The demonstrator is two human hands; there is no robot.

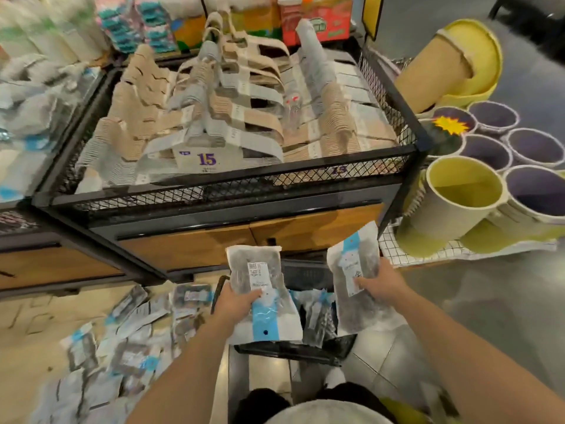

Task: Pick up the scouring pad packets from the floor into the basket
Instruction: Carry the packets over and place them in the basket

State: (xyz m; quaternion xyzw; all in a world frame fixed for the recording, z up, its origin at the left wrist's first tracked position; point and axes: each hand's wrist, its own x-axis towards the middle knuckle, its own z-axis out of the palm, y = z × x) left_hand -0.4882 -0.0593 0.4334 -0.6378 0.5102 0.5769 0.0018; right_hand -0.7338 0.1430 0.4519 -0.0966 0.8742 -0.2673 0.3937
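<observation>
Now both hands hover over the basket (293, 351), left hand (235, 301) and right hand (380, 284) each pinching a packet (260, 289) by thumb only, so either could slide off beside it.

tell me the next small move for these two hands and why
Probably lower both hands and let go. The left hand and right hand each hold a packet, left packet and right packet, right over the black basket, which already has some inside. Many more packets lie on the floor to the left.
</observation>
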